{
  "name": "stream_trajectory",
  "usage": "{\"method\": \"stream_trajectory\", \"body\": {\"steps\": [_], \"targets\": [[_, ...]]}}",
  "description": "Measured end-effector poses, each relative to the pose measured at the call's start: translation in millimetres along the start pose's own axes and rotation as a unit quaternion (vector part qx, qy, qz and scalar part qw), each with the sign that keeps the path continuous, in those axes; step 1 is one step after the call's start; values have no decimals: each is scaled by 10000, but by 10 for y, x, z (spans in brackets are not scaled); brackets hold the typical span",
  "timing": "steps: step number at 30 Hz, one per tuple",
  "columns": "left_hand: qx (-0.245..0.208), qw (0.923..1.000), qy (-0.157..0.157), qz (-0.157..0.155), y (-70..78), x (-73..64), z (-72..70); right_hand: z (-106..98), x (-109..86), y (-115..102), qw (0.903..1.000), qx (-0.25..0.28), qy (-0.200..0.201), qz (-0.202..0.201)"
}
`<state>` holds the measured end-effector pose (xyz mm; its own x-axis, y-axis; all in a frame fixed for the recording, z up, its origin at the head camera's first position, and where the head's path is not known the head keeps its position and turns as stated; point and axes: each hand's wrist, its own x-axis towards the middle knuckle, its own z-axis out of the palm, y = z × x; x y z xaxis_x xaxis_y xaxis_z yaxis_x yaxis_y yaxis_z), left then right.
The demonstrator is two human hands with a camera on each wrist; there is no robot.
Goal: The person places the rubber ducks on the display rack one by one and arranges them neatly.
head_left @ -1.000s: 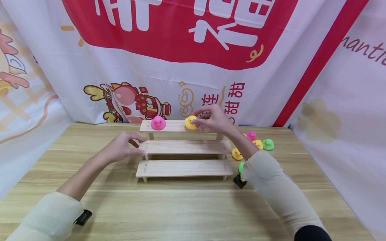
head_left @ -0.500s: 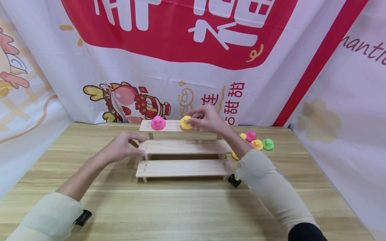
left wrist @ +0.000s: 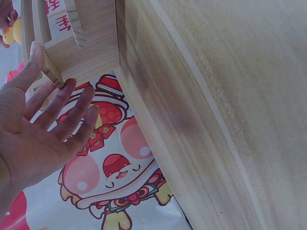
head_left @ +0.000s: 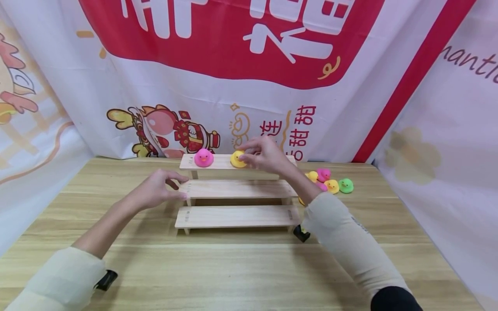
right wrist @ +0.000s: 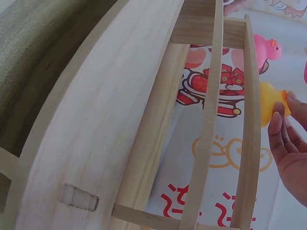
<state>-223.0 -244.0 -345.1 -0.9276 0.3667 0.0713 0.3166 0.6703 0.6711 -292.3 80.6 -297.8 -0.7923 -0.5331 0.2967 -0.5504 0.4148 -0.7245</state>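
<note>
A small wooden stand with three stepped shelves is on the table. My left hand grips the left end of its middle shelf, and in the left wrist view the thumb and fingertips lie about the shelf's end. My right hand pinches a yellow rubber duck at the top shelf. Thumb and fingers are on the duck's head side in the right wrist view, where the yellow duck sits right at the shelf's edge. A pink rubber duck sits left of it.
Several yellow, pink and green rubber ducks lie on the table right of the stand, partly hidden by my right forearm. A printed cloth hangs close behind the stand, with further cloth at both sides.
My right hand has moved the yellow duck a little to the left along the top shelf, toward the pink duck. The left hand has stayed on the middle shelf's end.
</note>
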Motion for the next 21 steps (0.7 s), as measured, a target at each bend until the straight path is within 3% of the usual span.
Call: {"method": "stream_trajectory", "body": {"steps": [21], "targets": [[22,10000,-28,67,11,3,3,-13,24,39,9996,190,-73,203]]}}
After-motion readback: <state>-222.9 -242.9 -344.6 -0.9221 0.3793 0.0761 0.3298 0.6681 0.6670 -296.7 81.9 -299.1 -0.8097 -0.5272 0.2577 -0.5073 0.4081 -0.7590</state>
